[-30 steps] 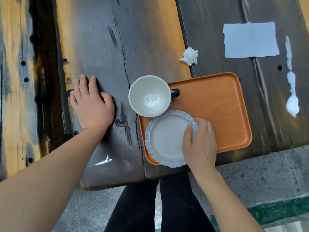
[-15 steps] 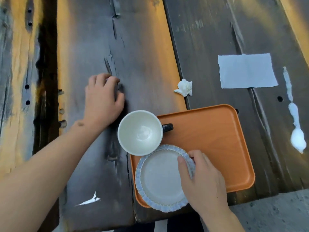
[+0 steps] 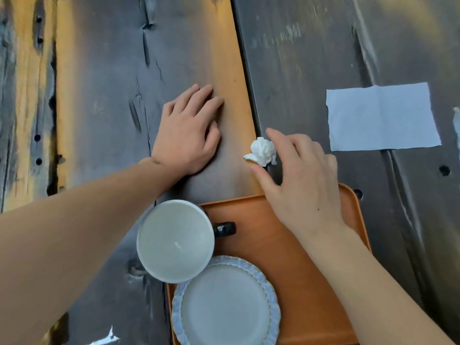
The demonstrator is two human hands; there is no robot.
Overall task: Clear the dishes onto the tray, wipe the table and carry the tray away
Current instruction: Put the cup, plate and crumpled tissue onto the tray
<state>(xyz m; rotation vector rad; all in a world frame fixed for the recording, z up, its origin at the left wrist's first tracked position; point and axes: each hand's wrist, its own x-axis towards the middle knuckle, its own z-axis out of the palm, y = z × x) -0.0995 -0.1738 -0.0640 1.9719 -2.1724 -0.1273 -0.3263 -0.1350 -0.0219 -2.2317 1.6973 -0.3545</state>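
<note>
An orange tray (image 3: 293, 270) lies at the near edge of the dark wooden table (image 3: 112, 83). On its left part stand a white cup (image 3: 175, 241) with a black handle and a blue-rimmed plate (image 3: 225, 302) just in front of it. A crumpled white tissue (image 3: 262, 151) lies on the table just beyond the tray. My right hand (image 3: 301, 180) is spread around the tissue, index finger beyond it and thumb on its near side, fingers not closed. My left hand (image 3: 188, 130) rests flat, palm down, on the table left of the tissue.
A flat sheet of paper towel (image 3: 380, 117) lies at the right. A white spill streak (image 3: 457, 125) shows at the right edge, and a small white smear (image 3: 107, 338) sits near the front left. Gaps and holes run along the planks.
My right hand let go of the plate and reached forward to the crumpled tissue. My left hand slid right and forward across the table. The view shifted forward.
</note>
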